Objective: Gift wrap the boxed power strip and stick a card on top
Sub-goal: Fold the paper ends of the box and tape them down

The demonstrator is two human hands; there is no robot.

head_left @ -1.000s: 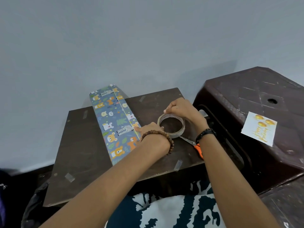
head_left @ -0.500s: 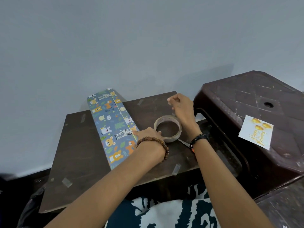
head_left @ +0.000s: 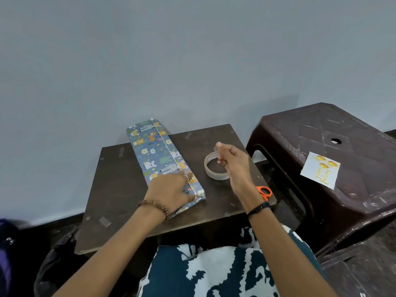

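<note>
1. Our left hand's fingers point(head_left: 186, 179) lie straight and flat on the long box wrapped in blue paper printed with cartoon animals point(head_left: 159, 156), pressing its near end; the left hand point(head_left: 169, 192) wears a ring and a brown bead bracelet at the wrist
2. Our right hand point(head_left: 232, 162) hovers above the table with its fingers curled and the thumb tip meeting a fingertip; it seems to pinch a short strip of clear tape point(head_left: 215, 149), though the strip is too faint for us to be sure
3. The wrapped box lies flat on the small dark brown wooden table point(head_left: 120, 189), running from the near middle back towards the grey wall point(head_left: 171, 61), its far end reaching past the table's back edge
4. A ring-shaped roll of clear tape point(head_left: 214, 170) sits on the table just right of the box, partly behind our right hand
5. Orange-handled scissors point(head_left: 264, 192) rest at the table's right edge, mostly hidden by our right wrist
6. A white card with gold balloons and gold "Happy Birthday" lettering point(head_left: 320, 170) lies on the dark brown plastic stool point(head_left: 321, 136) to the right, well apart from the box
</note>
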